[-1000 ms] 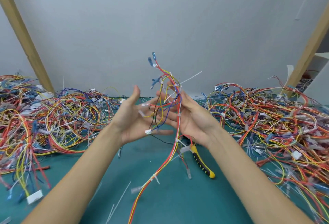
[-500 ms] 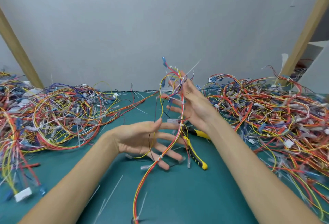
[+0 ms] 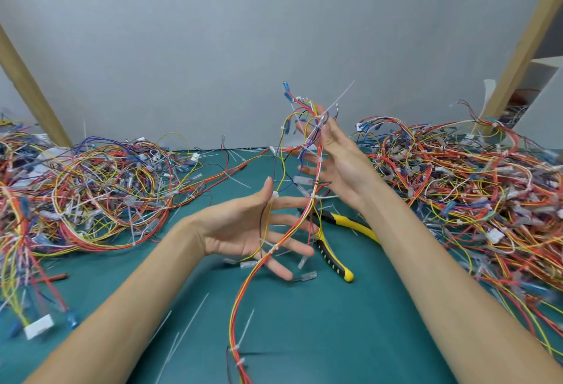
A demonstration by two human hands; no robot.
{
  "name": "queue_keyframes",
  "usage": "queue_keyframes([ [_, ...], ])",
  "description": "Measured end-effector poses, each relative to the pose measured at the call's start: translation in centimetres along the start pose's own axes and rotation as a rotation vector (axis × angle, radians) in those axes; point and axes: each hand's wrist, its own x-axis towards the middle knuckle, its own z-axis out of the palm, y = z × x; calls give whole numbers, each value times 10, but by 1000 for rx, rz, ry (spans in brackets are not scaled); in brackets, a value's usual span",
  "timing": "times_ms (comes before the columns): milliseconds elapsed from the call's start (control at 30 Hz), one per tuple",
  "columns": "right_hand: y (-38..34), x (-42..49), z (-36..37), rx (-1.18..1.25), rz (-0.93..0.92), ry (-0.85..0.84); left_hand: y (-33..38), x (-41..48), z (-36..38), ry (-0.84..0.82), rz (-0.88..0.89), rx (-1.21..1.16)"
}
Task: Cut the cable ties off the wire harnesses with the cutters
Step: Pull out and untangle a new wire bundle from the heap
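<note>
A wire harness (image 3: pixel 307 216) of red, yellow and white wires hangs in the air, bound by several white cable ties (image 3: pixel 273 249). My right hand (image 3: pixel 335 155) is raised and pinches the harness near its top between thumb and finger, the other fingers spread. Lower down, my left hand (image 3: pixel 243 231) lies palm up with straight, spread fingers, and the harness runs across them. The harness tail trails down to the green mat (image 3: pixel 304 338). The yellow-and-black cutters (image 3: pixel 335 261) lie on the mat under my hands, untouched.
Big tangled piles of wire harnesses lie on the left (image 3: pixel 106 191) and on the right (image 3: pixel 457 176). Loose cut ties (image 3: pixel 189 322) are scattered over the mat. Slanted wooden posts (image 3: pixel 30 88) stand at both sides before a grey wall.
My left hand has come away from the right hand and dropped lower, palm up, under the harness. My right hand has kept its pinch near the top of the harness.
</note>
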Motion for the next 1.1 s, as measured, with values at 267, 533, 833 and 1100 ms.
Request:
queue_keyframes([
  [267, 3, -1, 5, -46, 5, -38, 2, 3, 8, 42, 20, 102],
  [533, 2, 0, 7, 17, 39, -12, 0, 7, 10, 230, 175, 357],
  [833, -6, -1, 1, -133, 180, 18, 18, 5, 22, 229, 381, 312],
  [1100, -44, -19, -1, -925, 312, -211, 34, 6, 23, 496, 564, 39],
])
